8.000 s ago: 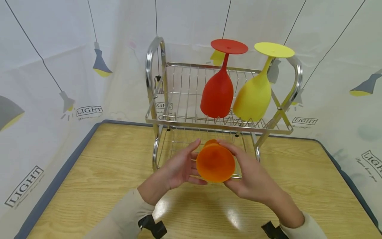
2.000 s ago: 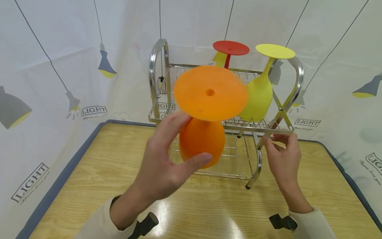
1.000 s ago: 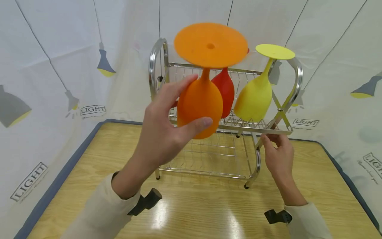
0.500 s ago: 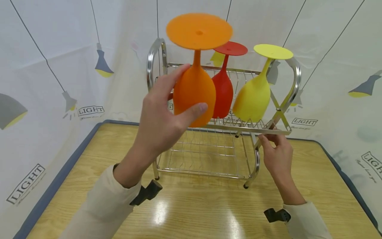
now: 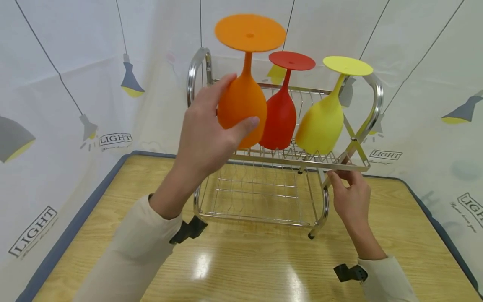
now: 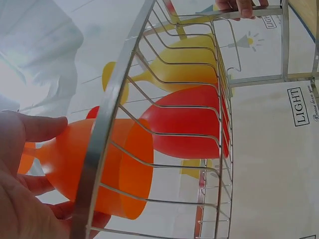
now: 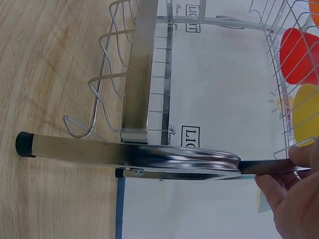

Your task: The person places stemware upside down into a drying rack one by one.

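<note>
My left hand (image 5: 211, 126) grips an orange wine glass (image 5: 243, 107) by its bowl, foot up and mouth down. The glass is at the front rail of the upper shelf, left of an upside-down red wine glass (image 5: 281, 119). In the left wrist view, its rim (image 6: 139, 172) shows behind the shelf wires; whether it touches them I cannot tell. A yellow wine glass (image 5: 320, 126) stands inverted at the shelf's right. Below that end, my right hand (image 5: 351, 197) pinches the right side frame (image 7: 264, 167) of the metal dish rack (image 5: 286, 161).
The rack's lower shelf (image 5: 256, 218) sits low over a wooden table (image 5: 241, 264) with a dark blue edge (image 5: 84, 218). A pale lamp-printed curtain (image 5: 154, 105) hangs behind and on both sides. Each wrist bears a black camera mount (image 5: 188, 230).
Earlier both hands were at the orange glass near the lower shelf, its mouth towards me. The left hand has raised it, inverted, to the upper shelf; the right hand has gone to the rack frame.
</note>
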Demonstrator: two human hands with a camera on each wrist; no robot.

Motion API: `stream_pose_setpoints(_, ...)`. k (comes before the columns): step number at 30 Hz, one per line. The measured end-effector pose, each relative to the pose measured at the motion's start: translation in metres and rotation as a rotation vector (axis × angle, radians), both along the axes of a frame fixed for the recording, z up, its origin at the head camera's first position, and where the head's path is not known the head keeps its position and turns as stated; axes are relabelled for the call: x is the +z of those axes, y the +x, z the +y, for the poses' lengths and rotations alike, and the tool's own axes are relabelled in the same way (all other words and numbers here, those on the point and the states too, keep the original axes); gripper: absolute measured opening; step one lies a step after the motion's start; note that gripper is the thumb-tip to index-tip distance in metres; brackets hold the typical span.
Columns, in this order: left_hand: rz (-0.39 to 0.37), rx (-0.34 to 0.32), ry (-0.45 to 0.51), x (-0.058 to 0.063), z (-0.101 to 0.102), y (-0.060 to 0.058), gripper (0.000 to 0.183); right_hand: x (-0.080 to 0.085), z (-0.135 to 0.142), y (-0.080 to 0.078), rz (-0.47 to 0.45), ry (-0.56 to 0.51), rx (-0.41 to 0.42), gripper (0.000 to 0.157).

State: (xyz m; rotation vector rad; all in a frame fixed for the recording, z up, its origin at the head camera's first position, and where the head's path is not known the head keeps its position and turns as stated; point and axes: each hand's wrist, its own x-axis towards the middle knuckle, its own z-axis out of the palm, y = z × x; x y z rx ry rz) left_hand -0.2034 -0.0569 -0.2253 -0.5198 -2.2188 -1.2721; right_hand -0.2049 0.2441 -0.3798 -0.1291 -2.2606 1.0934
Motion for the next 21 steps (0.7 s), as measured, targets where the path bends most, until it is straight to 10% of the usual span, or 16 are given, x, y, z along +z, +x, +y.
stream_pose_setpoints(21, -0.184, 0.120, -0.110, 0.003, 0.008, -0.019, 0.065, -0.002, 0.000, -0.001, 0.008, 0.013, -0.009, 0.030)
